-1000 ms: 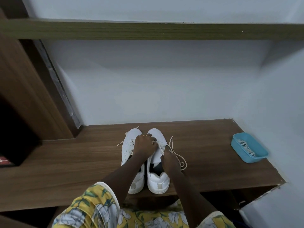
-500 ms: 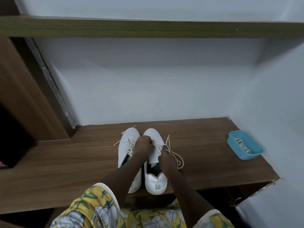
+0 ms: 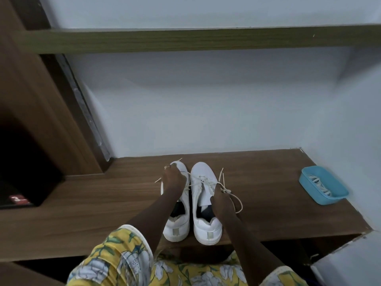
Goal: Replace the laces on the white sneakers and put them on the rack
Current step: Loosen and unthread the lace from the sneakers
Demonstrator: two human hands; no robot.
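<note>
Two white sneakers stand side by side on the wooden surface (image 3: pixel 103 203), touching or nearly so. Each long axis runs away from the person: toes point at the rear wall (image 3: pixel 206 110), heels sit close to the near edge. The left hand (image 3: pixel 172 179) lies over the forefoot of the left sneaker (image 3: pixel 177 223), fingers curled around the left lace (image 3: pixel 158 180), whose tips project beyond the knuckles. The right hand (image 3: pixel 222 201) sits at the outer side of the right sneaker (image 3: pixel 203 174), at the mid-shoe eyelets, pinching the right lace (image 3: pixel 225 190); slack loops lie on the surface just outboard of this hand. Bare surface extends well outboard of the left hand, and a narrow strip separates the toes from the wall. Well outboard of the right hand, near the surface's right edge, a blue tray (image 3: pixel 313 188) holds spare laces (image 3: pixel 318 183). An upper shelf (image 3: pixel 206 40) spans overhead beyond both hands.
</note>
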